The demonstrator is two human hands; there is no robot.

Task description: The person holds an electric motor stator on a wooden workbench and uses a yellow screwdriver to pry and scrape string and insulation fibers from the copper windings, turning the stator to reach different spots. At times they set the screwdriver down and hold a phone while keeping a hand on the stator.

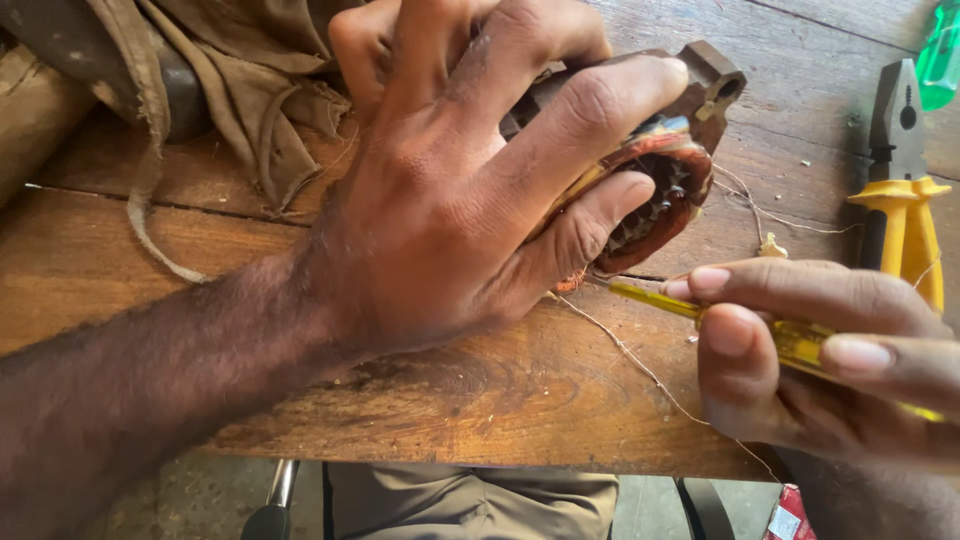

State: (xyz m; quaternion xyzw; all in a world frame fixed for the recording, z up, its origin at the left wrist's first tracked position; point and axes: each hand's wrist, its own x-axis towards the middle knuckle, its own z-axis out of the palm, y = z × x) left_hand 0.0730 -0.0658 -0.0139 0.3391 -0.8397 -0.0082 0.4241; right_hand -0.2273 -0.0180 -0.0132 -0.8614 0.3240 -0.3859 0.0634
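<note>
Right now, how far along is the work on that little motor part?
Done, by the look of it: the motor part lies open, its reddish windings showing, and loose wire strands trail over the bench. In hand: the left hand clamps the part down while the right hand pokes a yellow screwdriver at the windings. Left: the windings are mostly in place; the pliers lie unused.

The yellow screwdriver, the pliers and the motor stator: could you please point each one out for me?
yellow screwdriver point(655, 298): head view, on the bare shaft ahead of the right hand's fingers.
pliers point(897, 125): head view, on the grey metal head above the yellow handles.
motor stator point(660, 195): head view, on the reddish winding at its open end.
</note>
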